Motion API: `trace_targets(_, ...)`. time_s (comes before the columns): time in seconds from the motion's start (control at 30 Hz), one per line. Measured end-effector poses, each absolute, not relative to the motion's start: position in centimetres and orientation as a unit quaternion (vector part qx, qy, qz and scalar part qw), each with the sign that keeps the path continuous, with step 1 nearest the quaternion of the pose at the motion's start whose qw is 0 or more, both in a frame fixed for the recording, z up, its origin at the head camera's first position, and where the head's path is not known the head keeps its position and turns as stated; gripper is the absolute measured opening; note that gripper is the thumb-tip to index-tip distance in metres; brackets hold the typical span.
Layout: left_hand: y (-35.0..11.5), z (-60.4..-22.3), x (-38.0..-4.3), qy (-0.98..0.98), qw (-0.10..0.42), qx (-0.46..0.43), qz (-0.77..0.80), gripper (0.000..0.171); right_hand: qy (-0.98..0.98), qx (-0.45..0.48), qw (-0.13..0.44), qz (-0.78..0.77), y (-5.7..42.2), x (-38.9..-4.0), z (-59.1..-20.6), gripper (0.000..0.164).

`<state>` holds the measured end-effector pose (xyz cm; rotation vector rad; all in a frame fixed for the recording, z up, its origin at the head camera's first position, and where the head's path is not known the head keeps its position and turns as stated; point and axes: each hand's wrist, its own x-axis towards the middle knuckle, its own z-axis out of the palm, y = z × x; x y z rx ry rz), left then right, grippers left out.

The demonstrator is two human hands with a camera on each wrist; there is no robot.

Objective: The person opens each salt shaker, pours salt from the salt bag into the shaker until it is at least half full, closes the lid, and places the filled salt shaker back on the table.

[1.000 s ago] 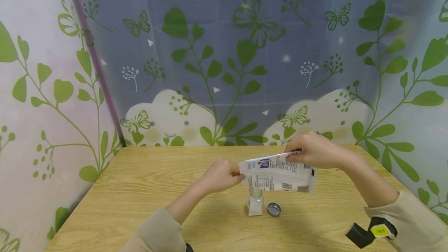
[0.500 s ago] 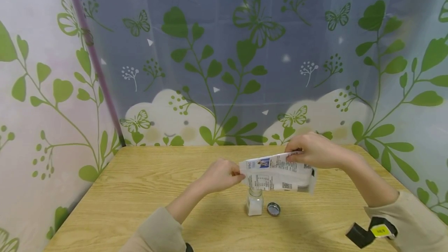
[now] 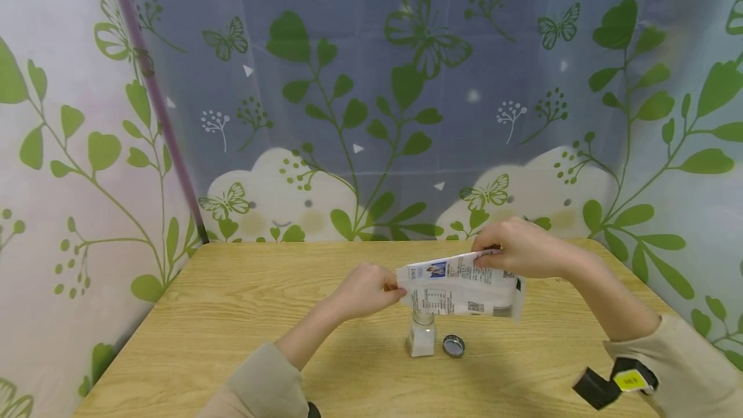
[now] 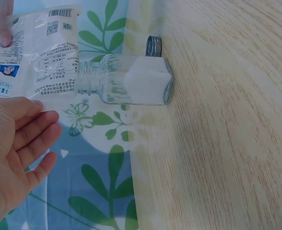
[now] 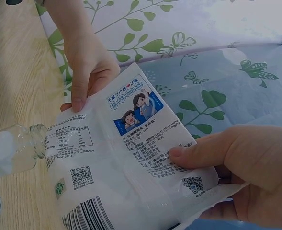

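A white printed salt bag (image 3: 458,289) is held on its side above a small glass jar (image 3: 422,334). My left hand (image 3: 366,290) pinches the bag's left corner between thumb and fingers. At the upper right edge, my right hand (image 3: 525,249) grips the bag, thumb across the printed face in the right wrist view. The bag's lower left part meets the jar's mouth and hides its rim in the head view. White salt (image 4: 145,85) fills the lower part of the upright jar. A dark metal lid (image 3: 454,346) lies just right of the jar, its hollow side up.
The wooden table (image 3: 244,295) carries the jar and lid near its middle. A patterned curtain (image 3: 360,115) with leaves and butterflies hangs behind it and at both sides. A black device (image 3: 615,384) with a yellow label is strapped at the right sleeve.
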<state>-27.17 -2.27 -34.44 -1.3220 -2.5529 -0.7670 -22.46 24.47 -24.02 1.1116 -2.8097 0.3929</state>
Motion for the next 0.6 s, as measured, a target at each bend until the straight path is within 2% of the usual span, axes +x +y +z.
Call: trace_targets(0.6, -2.33, -34.55, -27.24, -0.854, 0.088, -0.444, -0.256, 0.024, -0.92, 0.366, 0.047, 0.131, 24.35, -22.47, -24.08, 0.008)
